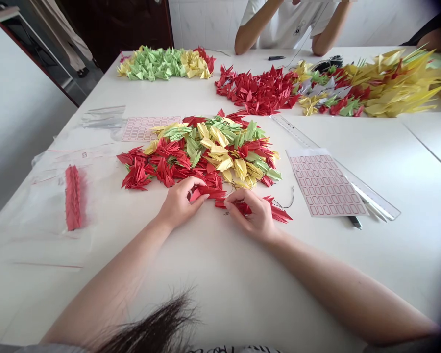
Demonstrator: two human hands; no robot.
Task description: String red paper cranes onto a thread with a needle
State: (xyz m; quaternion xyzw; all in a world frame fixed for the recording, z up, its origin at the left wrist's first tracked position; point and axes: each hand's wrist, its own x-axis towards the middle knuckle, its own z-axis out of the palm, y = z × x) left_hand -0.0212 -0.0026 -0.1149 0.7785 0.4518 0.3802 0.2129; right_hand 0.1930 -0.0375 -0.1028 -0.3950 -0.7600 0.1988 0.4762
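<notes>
My left hand (179, 202) and my right hand (253, 214) rest on the white table (220, 274), both pinching red folded paper cranes (220, 195) at the near edge of a pile. The pile of red, yellow and green paper cranes (206, 149) lies just beyond my fingers. Under my right hand, more red cranes (279, 212) stick out to the right. A thin dark thread (287, 202) curls beside them.
A sheet of red-bordered labels (323, 184) and a clear ruler (356, 181) lie right of the pile, with a second label sheet (147, 127) behind it. A clear bag with stacked red cranes (73, 196) lies left. More crane piles (257, 90) sit further back. Another person's arms (253, 32) lean opposite.
</notes>
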